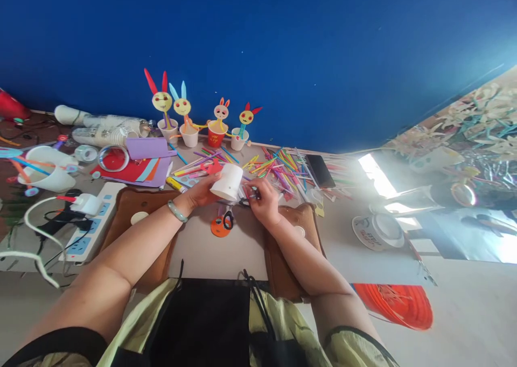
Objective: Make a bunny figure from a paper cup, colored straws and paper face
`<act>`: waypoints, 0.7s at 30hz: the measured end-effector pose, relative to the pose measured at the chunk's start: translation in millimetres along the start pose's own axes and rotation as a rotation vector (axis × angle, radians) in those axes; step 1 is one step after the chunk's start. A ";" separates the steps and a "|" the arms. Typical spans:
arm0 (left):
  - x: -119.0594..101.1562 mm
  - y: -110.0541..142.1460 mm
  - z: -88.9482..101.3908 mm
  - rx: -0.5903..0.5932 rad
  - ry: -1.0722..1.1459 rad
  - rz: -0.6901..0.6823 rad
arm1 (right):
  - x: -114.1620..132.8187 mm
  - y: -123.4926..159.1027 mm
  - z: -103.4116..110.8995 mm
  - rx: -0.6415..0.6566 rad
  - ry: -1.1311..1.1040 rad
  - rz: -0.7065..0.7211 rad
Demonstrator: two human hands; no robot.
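A white paper cup [227, 181] is tilted on its side in my left hand [202, 190], whose fingers close around it. One small dark spot shows on the cup's wall. Just right of the cup, my right hand [264, 200] is pinched around something small and dark that I cannot make out. Below the cup lie black-handled scissors [228, 220], partly over an orange paper disc [218, 228] with an eye on it. Behind my hands, many coloured sticks [274, 167] are spread over the table.
Several finished rabbit-faced cup figures, one in a red cup [217, 136], line the blue wall. Left are coloured paper sheets [161, 168], a tape roll [113, 159] and a power strip [93, 224] with cables. Right are a black phone [320, 171] and a white bowl [369, 232].
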State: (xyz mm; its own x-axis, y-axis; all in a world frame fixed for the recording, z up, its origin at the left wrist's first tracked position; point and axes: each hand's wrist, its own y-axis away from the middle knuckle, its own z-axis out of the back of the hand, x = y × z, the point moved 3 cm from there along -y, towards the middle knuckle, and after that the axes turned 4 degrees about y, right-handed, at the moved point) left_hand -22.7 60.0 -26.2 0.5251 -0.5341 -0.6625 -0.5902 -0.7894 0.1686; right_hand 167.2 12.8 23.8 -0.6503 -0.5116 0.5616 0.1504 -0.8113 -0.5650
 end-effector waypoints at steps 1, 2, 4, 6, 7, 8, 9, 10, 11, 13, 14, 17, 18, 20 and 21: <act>-3.0 -0.5 -1.1 -0.034 0.021 -0.011 | 4.0 -2.8 7.3 -0.020 -0.022 -0.048; -6.3 -0.9 -1.9 -0.081 0.049 -0.027 | 9.1 -5.3 16.7 -0.019 -0.041 -0.099; -12.5 -1.4 -3.3 -0.172 0.105 -0.059 | 22.1 -8.1 42.8 0.033 -0.066 -0.164; -16.6 -1.3 -5.4 -0.209 0.135 -0.078 | 36.3 -6.2 75.5 0.173 -0.051 -0.164; -17.9 -1.1 -6.5 -0.210 0.139 -0.080 | 42.6 -3.0 93.6 0.252 -0.047 -0.150; -18.6 -0.7 -7.5 -0.206 0.139 -0.077 | 47.9 1.8 111.4 0.358 -0.055 -0.135; -19.0 -0.1 -8.5 -0.199 0.138 -0.071 | 51.9 7.9 129.5 0.445 -0.072 -0.123; -19.1 0.6 -9.6 -0.189 0.137 -0.064 | 54.8 15.0 147.2 0.523 -0.086 -0.110; -19.1 1.4 -10.8 -0.177 0.137 -0.056 | 56.7 23.1 163.9 0.602 -0.095 -0.090; -19.1 3.1 -13.3 -0.147 0.139 -0.050 | 56.6 40.9 194.0 0.720 -0.074 -0.066; -19.2 4.0 -14.4 -0.134 0.139 -0.052 | 54.7 51.1 206.1 0.804 -0.049 -0.066; -19.3 5.9 -15.8 -0.121 0.128 -0.062 | 41.2 78.9 235.9 0.872 0.054 -0.157; -19.0 6.3 -15.5 -0.122 0.123 -0.064 | 34.9 85.7 244.3 0.806 0.091 -0.194; -18.0 6.5 -14.0 -0.126 0.118 -0.062 | 21.5 98.6 256.0 0.741 0.092 -0.268; -17.2 6.4 -12.9 -0.127 0.119 -0.062 | 14.6 103.9 260.2 0.727 0.100 -0.292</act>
State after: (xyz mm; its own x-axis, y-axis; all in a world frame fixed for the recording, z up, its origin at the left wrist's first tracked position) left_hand -27.7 60.3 -4.3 0.6317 -0.5091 -0.5846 -0.4760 -0.8499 0.2259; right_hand 367.0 -152.6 130.6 -0.7970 -0.2490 0.5502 0.3895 -0.9082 0.1531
